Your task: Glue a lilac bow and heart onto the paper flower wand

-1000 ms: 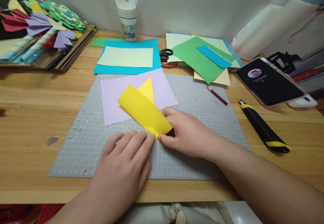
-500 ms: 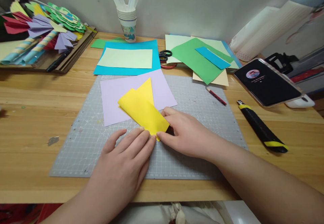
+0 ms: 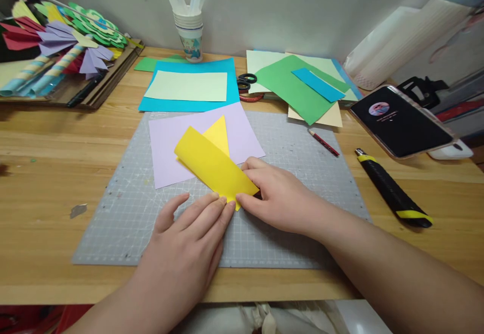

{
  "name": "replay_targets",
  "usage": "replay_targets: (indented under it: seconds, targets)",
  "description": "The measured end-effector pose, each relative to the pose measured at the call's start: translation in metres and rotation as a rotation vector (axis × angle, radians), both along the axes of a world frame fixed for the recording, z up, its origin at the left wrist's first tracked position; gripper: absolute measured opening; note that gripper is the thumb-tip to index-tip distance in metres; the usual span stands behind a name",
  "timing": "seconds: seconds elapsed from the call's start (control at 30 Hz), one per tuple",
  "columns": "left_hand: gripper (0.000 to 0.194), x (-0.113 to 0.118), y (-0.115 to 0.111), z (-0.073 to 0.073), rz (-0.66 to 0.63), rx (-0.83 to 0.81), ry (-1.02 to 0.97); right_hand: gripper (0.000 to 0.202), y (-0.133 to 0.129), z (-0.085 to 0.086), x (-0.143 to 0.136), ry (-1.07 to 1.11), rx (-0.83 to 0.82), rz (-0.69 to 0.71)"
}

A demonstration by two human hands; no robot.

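A sheet of yellow paper (image 3: 215,162) lies folded over on itself, its upper flap bowed up into a curve. Part of it rests on a lilac sheet of paper (image 3: 166,142), the rest on the grey cutting mat (image 3: 302,173). My left hand (image 3: 192,236) is laid out flat, its fingertips pressing the paper's near lower edge and the thumb spread away. With thumb and curled fingers, my right hand (image 3: 274,193) grips the paper's right end. A yellow triangular corner (image 3: 219,135) sticks out from behind the flap.
Behind the mat are blue paper (image 3: 147,105), scissors (image 3: 246,82), stacked paper cups (image 3: 191,42) with straws, and green paper (image 3: 287,87). To the right lie a pencil (image 3: 323,142), a utility knife (image 3: 393,190) and a phone (image 3: 401,122). Paper crafts (image 3: 64,47) fill the back left.
The yellow paper's upper flap has lifted into a rounder curve, and its right end has shifted slightly right. Both hands stay almost in place.
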State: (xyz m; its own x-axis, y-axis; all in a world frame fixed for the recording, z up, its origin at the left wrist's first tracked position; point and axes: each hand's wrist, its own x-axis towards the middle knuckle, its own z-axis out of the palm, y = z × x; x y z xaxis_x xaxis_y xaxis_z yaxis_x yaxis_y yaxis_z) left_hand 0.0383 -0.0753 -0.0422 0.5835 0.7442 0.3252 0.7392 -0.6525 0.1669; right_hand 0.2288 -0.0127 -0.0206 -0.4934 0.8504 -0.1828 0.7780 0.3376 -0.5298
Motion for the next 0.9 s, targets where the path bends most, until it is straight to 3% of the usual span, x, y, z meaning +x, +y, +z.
replay_targets:
  seconds: [0.43, 0.57, 0.7, 0.8, 0.9]
  targets:
    - [0.025, 0.001, -0.002, 0.002, 0.044, -0.088, -0.018, 0.011, 0.0, 0.0, 0.0, 0.033, 0.004, -0.008]
    - [0.03, 0.001, -0.003, -0.001, 0.053, -0.052, -0.036, 0.01, 0.0, -0.005, 0.0, 0.11, 0.025, -0.108]
    - [0.03, 0.0, -0.007, -0.004, 0.068, -0.041, -0.048, 0.023, -0.002, -0.003, 0.0, 0.196, 0.14, -0.204]
    - [0.028, 0.0, -0.007, -0.001, 0.081, -0.027, -0.021, 0.016, -0.008, 0.006, 0.0, 0.167, 0.249, -0.125]
    - [0.029, -0.001, -0.005, 0.002, 0.08, -0.039, 0.026, 0.035, -0.016, 0.014, -0.003, 0.043, 0.218, 0.06]
